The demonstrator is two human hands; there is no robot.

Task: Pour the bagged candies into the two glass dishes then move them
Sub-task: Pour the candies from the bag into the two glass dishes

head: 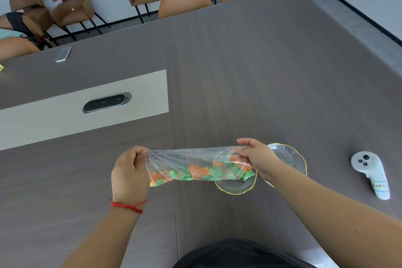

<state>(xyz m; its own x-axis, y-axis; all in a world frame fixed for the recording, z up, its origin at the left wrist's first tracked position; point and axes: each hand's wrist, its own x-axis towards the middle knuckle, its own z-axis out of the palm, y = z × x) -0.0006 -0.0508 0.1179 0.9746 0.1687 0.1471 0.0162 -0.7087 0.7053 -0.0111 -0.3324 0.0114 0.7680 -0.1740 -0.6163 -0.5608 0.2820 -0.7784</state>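
Note:
A clear plastic bag (185,159) of orange and green wrapped candies (195,173) hangs stretched sideways just above the table. My left hand (129,172) grips its left end in a fist. My right hand (257,156) pinches its right end. Under the bag's right end stands a glass dish with a yellow rim (233,187), and a few candies show over it. A second glass dish (289,156) stands behind and to the right, partly hidden by my right hand and forearm.
A white hand controller (371,174) with a label lies on the grey table (250,82) to the right of the dishes. A phone (63,53) lies far left, near a recessed socket panel (107,103). Brown chairs (185,0) line the far edge.

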